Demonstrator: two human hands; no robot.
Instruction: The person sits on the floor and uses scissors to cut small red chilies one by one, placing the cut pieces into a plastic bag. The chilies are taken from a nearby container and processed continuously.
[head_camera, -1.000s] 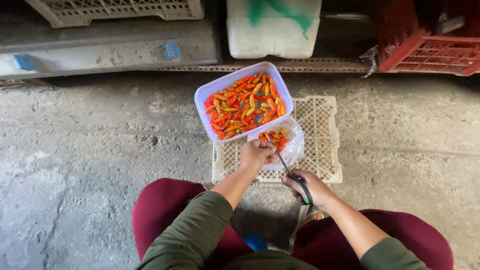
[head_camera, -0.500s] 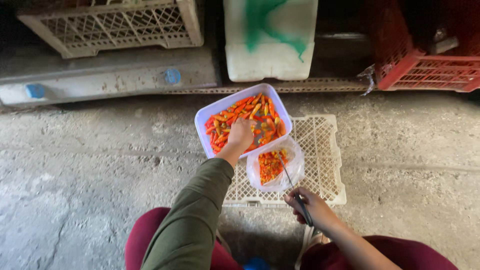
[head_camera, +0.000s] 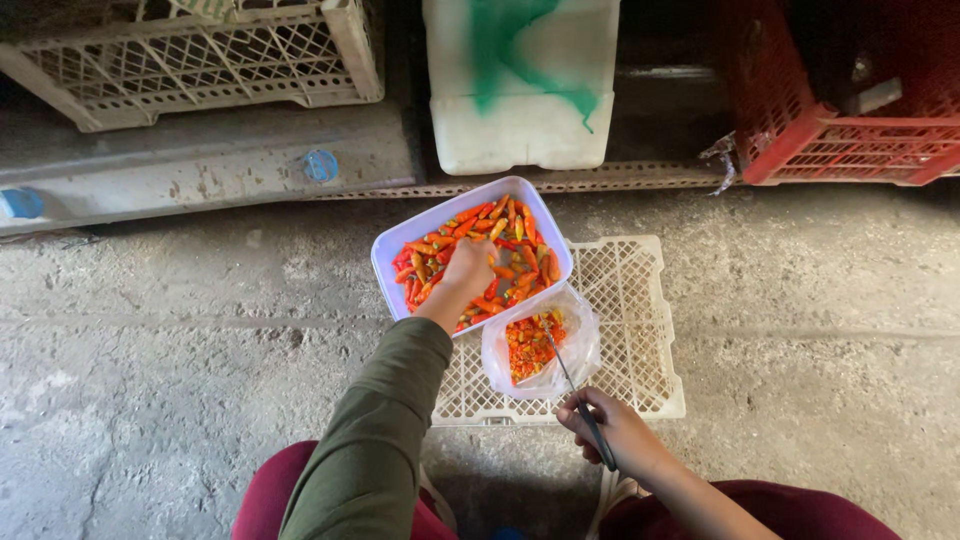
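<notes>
My left hand (head_camera: 466, 271) reaches into a pale lilac plastic tub (head_camera: 395, 246) full of red and orange chili peppers (head_camera: 515, 250), fingers curled down among them. My right hand (head_camera: 615, 436) is lower right, gripping dark-handled scissors (head_camera: 572, 383) whose blades point up toward a clear plastic bag (head_camera: 578, 345) holding cut chili pieces (head_camera: 528, 343). Tub and bag both rest on an overturned white lattice crate (head_camera: 630, 310).
A cream lattice crate (head_camera: 200, 55) sits at the top left, a white container with green paint (head_camera: 520, 80) at the top middle, a red crate (head_camera: 850, 120) at the top right. The concrete floor (head_camera: 180, 360) surrounds the white crate. My maroon-clad knees (head_camera: 290, 495) frame the bottom.
My left hand has moved from the bag up into the tub of chilies. The right hand with the scissors has stayed near the crate's front edge. The view has tilted upward.
</notes>
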